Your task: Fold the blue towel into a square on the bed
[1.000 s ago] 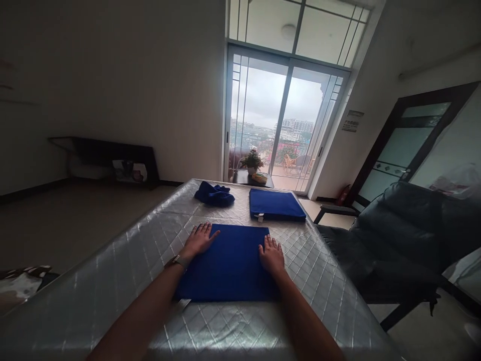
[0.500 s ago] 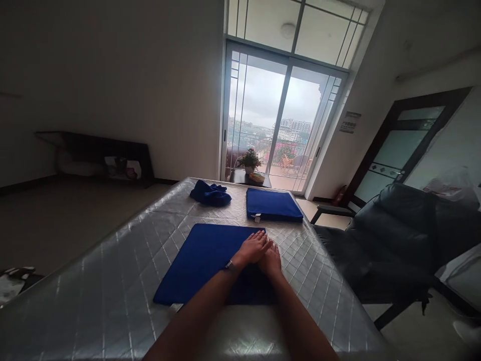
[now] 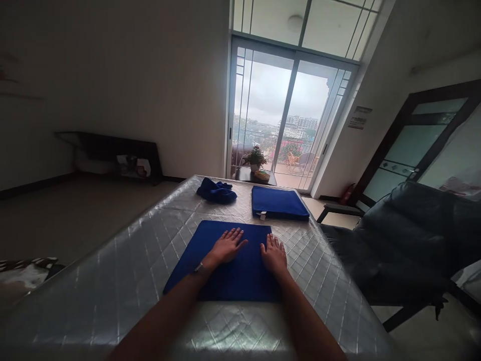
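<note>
A flat blue cloth (image 3: 240, 281) lies spread on the table in front of me, smooth and square-edged. My left hand (image 3: 227, 245) rests palm down on its upper middle, fingers spread; a band circles that wrist. At the cloth's right edge lies my right hand (image 3: 274, 254), also flat with fingers stretched out. Behind the cloth to the right sits a neat stack of folded blue cloths (image 3: 278, 201) with a white tag on its near side. A crumpled blue cloth (image 3: 216, 190) is heaped at the far left of the table.
A silver quilted cover (image 3: 124, 281) drapes the table (image 3: 319, 281). On the right stands a dark padded armchair (image 3: 398, 240), close to the table edge. Beyond the far end, a small stand holds a potted plant (image 3: 255, 158) before a glass sliding door (image 3: 263, 100).
My left hand has slid left across the cloth, away from my right hand, which it overlapped before. The right hand stays at the cloth's right edge. The view has shifted slightly.
</note>
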Tool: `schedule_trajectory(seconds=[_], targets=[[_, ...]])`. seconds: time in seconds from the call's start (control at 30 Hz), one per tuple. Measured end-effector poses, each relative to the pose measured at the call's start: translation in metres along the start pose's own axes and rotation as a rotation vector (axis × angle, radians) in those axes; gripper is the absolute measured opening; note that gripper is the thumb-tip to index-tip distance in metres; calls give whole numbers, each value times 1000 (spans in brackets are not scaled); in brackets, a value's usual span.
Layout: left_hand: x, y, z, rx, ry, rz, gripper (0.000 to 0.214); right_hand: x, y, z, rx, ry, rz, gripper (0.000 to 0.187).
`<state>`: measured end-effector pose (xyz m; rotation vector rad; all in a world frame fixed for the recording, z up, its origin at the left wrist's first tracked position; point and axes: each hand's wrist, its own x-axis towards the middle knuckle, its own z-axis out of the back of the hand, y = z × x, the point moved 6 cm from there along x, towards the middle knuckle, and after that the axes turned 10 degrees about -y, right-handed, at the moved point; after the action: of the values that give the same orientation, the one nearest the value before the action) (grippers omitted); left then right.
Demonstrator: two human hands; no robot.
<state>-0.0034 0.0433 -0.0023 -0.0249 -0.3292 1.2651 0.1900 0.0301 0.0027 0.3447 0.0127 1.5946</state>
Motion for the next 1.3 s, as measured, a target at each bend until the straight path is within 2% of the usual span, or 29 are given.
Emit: schedule_trajectory(seconds=[0.17, 0.27, 0.5, 0.63, 0.77, 0.93, 1.3], targets=[[-28, 79, 26, 96, -22, 213, 73, 1, 1, -1, -20, 21, -7, 64], [-37, 101, 31, 123, -32, 292, 77, 1, 2, -1, -41, 28, -15, 63], [-34, 102, 25, 121, -12, 319, 83, 13, 3, 10, -78, 97, 3, 62], [-34, 103, 25, 130, -14, 320, 83, 33, 10, 22, -80, 3, 66, 60], [-34, 103, 25, 142, -17, 312, 83, 44, 11, 8, -48, 17, 69, 62], [-35, 103, 25, 155, -5, 314, 81, 44, 4, -10, -20, -4, 37, 63], [-39, 98, 31, 195, -30, 282, 74, 44, 4, -9, 14, 7, 20, 63]])
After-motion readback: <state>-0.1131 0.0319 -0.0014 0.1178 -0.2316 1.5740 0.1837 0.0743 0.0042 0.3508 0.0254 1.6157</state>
